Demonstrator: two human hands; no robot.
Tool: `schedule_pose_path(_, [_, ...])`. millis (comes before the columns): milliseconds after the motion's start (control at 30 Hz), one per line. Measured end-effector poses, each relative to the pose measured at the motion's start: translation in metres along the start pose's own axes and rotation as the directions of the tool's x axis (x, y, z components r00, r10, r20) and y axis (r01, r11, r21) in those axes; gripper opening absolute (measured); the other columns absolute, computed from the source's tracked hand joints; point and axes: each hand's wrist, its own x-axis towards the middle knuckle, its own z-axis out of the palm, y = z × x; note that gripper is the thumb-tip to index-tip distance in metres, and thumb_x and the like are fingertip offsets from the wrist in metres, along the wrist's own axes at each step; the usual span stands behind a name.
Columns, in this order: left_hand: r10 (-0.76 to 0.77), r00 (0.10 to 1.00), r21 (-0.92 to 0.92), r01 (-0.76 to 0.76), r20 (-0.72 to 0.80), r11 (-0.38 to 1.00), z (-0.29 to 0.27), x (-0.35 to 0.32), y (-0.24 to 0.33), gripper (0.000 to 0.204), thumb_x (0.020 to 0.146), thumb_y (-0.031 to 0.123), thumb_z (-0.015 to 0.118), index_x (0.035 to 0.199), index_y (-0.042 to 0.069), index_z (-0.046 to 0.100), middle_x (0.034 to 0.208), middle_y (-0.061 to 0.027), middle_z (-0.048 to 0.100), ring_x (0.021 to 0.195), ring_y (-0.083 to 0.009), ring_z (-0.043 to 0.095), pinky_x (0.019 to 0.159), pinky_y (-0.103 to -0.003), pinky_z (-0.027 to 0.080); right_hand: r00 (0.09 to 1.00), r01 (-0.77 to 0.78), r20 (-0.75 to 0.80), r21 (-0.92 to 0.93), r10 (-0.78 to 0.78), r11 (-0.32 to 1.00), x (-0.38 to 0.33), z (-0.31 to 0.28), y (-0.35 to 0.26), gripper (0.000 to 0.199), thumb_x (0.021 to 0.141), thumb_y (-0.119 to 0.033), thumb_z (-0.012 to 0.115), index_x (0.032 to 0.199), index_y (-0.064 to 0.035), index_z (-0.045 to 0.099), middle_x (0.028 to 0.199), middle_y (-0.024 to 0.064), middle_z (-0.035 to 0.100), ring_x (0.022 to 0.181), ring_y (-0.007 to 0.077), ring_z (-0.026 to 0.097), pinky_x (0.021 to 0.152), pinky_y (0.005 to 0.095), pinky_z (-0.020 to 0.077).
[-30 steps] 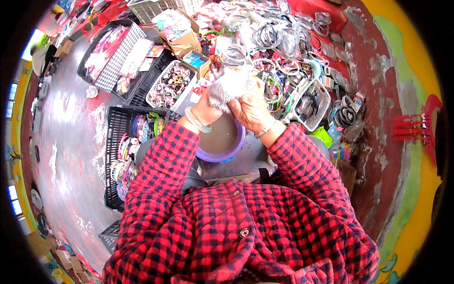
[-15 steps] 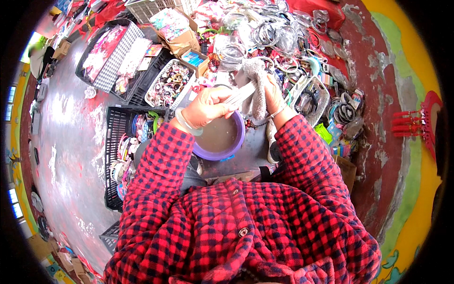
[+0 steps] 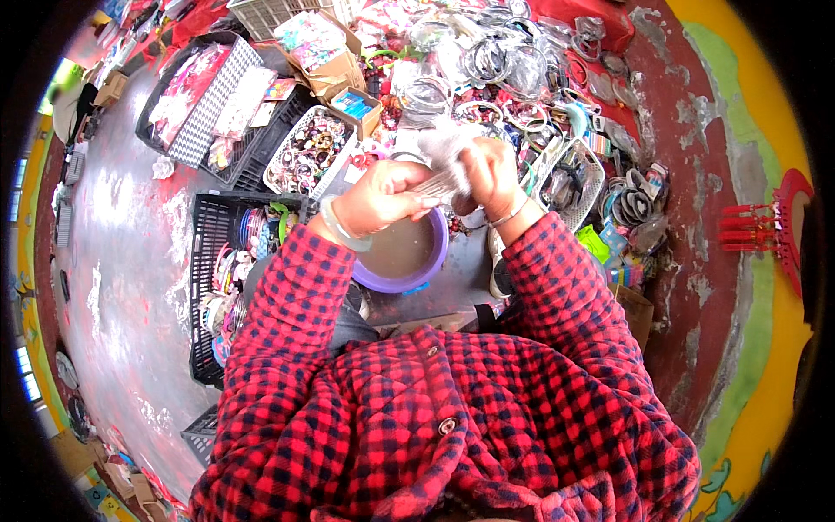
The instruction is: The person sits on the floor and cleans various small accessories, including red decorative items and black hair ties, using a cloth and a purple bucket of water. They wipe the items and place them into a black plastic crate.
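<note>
My left hand (image 3: 378, 198) pinches a whitish, ridged bundle of thin strips (image 3: 442, 185) between thumb and fingers; its exact kind is unclear. Around the far end of that bundle, my right hand (image 3: 494, 178) is closed on a grey cloth (image 3: 445, 146), which is blurred by motion. Both hands are close together, above the far rim of a purple basin (image 3: 393, 284). Murky brownish water (image 3: 402, 250) stands in the basin, partly covered from sight by my left hand and wrist.
Left of the basin stands a black crate (image 3: 204, 287) of hairbands. Beyond it are a white basket (image 3: 350, 155) of small hair ties and a cardboard box (image 3: 370, 122). Bagged hairbands (image 3: 491, 63) pile up ahead. A white basket (image 3: 594, 193) stands at right, near the wall.
My right hand has turned over and drawn nearer my left, with the cloth now bunched around the strips instead of hanging down. My left hand keeps its hold.
</note>
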Motion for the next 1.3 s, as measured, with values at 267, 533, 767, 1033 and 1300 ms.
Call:
schedule_pose_path(267, [0.138, 0.99, -0.125, -0.135, 0.018, 0.983, -0.008, -0.009, 0.016, 0.022, 0.082, 0.02, 0.058, 0.085, -0.001, 0.055, 0.069, -0.0029, 0.053, 0.056, -0.0066, 0.047, 0.052, -0.02, 0.037, 0.967, -0.252, 0.086, 0.425, 0.238, 0.869, 0.0, -0.009, 0.004, 0.023, 0.082, -0.009, 0.05, 0.102, -0.0006, 0.057, 0.086, 0.0112, 0.063, 0.077, 0.0207, 0.06, 0.071, 0.0304, 0.0466])
schedule_pose_path(533, [0.042, 0.999, 0.011, -0.042, -0.012, 0.999, 0.0, 0.007, -0.019, 0.016, 0.073, -0.004, 0.052, 0.085, 0.006, 0.057, 0.065, -0.0002, 0.053, 0.058, -0.0077, 0.049, 0.052, -0.023, 0.039, 0.961, 0.053, 0.275, -0.314, 0.038, 0.948, 0.001, 0.009, -0.022, 0.033, 0.081, -0.031, 0.052, 0.061, -0.0058, 0.058, 0.056, 0.0147, 0.056, 0.054, 0.0338, 0.055, 0.055, 0.0424, 0.0444])
schedule_pose_path(767, [-0.032, 0.999, -0.093, 0.035, 0.036, 0.995, -0.006, -0.004, -0.003, 0.01, 0.082, 0.007, 0.055, 0.086, -0.002, 0.056, 0.066, 0.0007, 0.05, 0.059, -0.0062, 0.045, 0.053, -0.021, 0.036, 0.984, -0.174, 0.055, 0.126, 0.168, 0.977, 0.001, -0.01, -0.012, 0.029, 0.085, -0.024, 0.048, 0.068, -0.0038, 0.059, 0.059, 0.0101, 0.058, 0.05, 0.024, 0.054, 0.05, 0.0363, 0.0422])
schedule_pose_path(1033, [0.226, 0.974, -0.236, -0.221, -0.007, 0.946, -0.018, -0.016, 0.005, 0.028, 0.077, 0.025, 0.063, 0.079, -0.002, 0.056, 0.06, -0.005, 0.052, 0.051, -0.0111, 0.046, 0.06, -0.029, 0.04, 0.976, -0.208, 0.022, 0.401, 0.218, 0.892, -0.004, -0.011, 0.008, 0.03, 0.088, -0.015, 0.044, 0.112, 0.002, 0.048, 0.095, 0.0109, 0.059, 0.085, 0.019, 0.055, 0.077, 0.0302, 0.0437])
schedule_pose_path(1300, [0.168, 0.984, -0.186, -0.154, 0.064, 0.97, -0.012, -0.009, 0.017, 0.02, 0.082, 0.014, 0.056, 0.093, -0.002, 0.057, 0.079, -0.0068, 0.06, 0.071, -0.01, 0.056, 0.067, -0.022, 0.043, 0.785, -0.615, 0.204, 0.368, 0.585, 0.697, 0.0, -0.019, 0.004, 0.041, 0.091, -0.033, 0.042, 0.089, 0.0022, 0.062, 0.072, 0.0096, 0.062, 0.069, 0.0142, 0.056, 0.068, 0.0295, 0.0445])
